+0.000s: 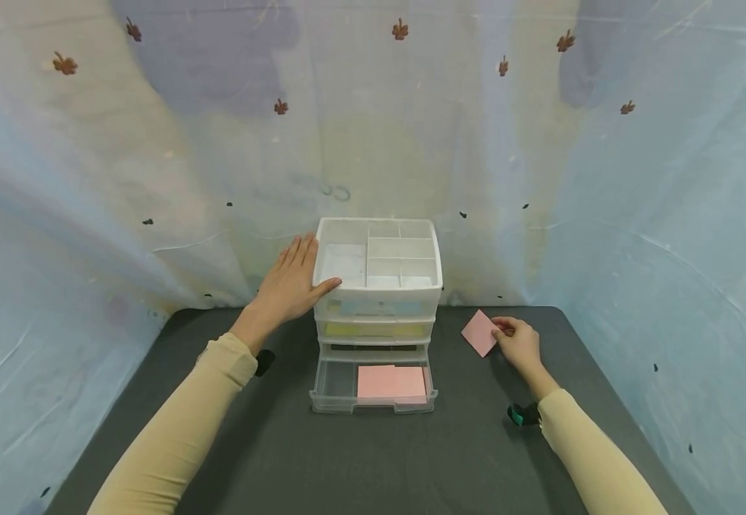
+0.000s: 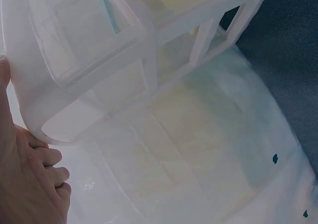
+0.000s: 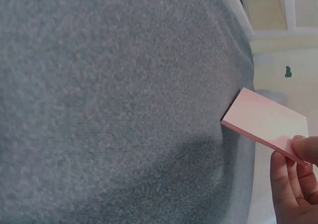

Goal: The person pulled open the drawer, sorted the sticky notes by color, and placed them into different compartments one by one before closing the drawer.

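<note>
A white plastic drawer organizer (image 1: 379, 286) stands at the back of the table, its lowest clear drawer (image 1: 334, 379) pulled out. Two pink sticky note pads (image 1: 375, 381) lie side by side in that drawer, toward its right. My left hand (image 1: 289, 282) rests against the organizer's upper left side, fingers straight and thumb over the front rim; the left wrist view shows the hand (image 2: 32, 174) at the top corner. To the right of the organizer, my right hand (image 1: 519, 347) pinches another pink sticky note pad (image 3: 263, 122) by one corner between thumb and fingers.
Divided compartments form the organizer's top tray (image 1: 400, 248). Blue and yellow items show through the shut upper drawers (image 1: 375, 329). The dark grey table (image 1: 373, 465) meets a pale patterned curtain (image 1: 373, 143) behind and at both sides.
</note>
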Demonstrator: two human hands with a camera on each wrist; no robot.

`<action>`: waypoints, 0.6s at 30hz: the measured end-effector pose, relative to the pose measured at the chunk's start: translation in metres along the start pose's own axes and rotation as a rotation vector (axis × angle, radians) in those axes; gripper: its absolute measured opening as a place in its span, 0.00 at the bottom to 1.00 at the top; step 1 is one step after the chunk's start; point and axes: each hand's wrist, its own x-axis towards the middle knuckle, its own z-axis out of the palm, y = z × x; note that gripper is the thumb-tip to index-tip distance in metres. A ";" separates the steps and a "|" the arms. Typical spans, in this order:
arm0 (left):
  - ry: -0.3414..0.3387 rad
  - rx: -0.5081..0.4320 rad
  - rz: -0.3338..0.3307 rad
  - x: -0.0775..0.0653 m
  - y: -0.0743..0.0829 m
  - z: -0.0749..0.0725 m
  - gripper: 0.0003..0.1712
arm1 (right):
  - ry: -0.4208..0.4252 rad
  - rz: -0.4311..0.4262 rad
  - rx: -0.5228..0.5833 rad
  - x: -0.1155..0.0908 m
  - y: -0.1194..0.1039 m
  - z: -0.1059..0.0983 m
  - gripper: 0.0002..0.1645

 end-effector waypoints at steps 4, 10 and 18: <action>-0.009 0.004 -0.003 0.000 0.000 -0.001 0.59 | 0.005 -0.019 -0.007 -0.003 -0.002 -0.002 0.14; -0.009 0.010 -0.009 0.000 0.001 -0.001 0.59 | 0.031 -0.028 0.020 -0.011 -0.007 -0.008 0.14; -0.005 0.008 -0.003 0.001 0.000 0.000 0.59 | 0.073 -0.063 0.034 -0.026 -0.020 -0.020 0.13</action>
